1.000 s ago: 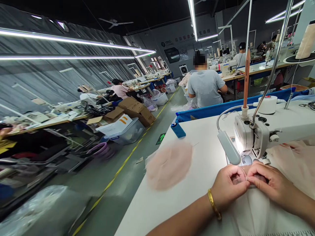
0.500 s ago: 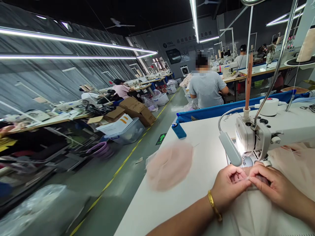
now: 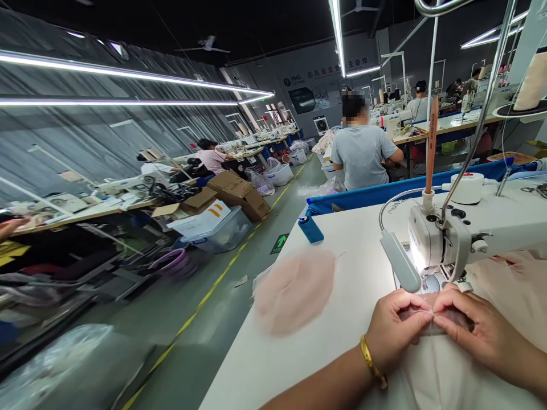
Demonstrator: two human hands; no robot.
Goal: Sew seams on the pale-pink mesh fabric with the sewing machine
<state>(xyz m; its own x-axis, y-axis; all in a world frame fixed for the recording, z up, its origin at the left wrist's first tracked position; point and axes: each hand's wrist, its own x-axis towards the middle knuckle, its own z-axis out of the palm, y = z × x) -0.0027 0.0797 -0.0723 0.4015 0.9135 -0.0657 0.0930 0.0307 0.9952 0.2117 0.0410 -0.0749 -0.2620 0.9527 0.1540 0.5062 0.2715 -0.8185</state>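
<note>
Just in front of the sewing machine (image 3: pixel 431 233), my left hand (image 3: pixel 395 319) and my right hand (image 3: pixel 470 319) meet at the fingertips. Both are closed in a pinch on sheer pale fabric (image 3: pixel 440 364), which hangs down from them toward me. A gold bracelet (image 3: pixel 372 362) circles my left wrist. The needle area sits right behind my fingers, lit by the machine's lamp, and the fabric's edge there is partly hidden by my hands. More of the pinkish cloth (image 3: pixel 513 285) lies to the right, under the machine arm.
On the white tabletop (image 3: pixel 256 364) lies a round sheer pink piece (image 3: pixel 294 293), left of my hands. A blue block-like object (image 3: pixel 311 229) stands near the table's far corner. Beyond a blue cloth trough (image 3: pixel 384 185) a person in grey (image 3: pixel 363 154) sits. Boxes (image 3: pixel 239 193) line the aisle at left.
My fingertips have drawn closer together on the fabric, and my left hand has shifted slightly. The cloth hangs a little differently below them. The camera view has moved slightly.
</note>
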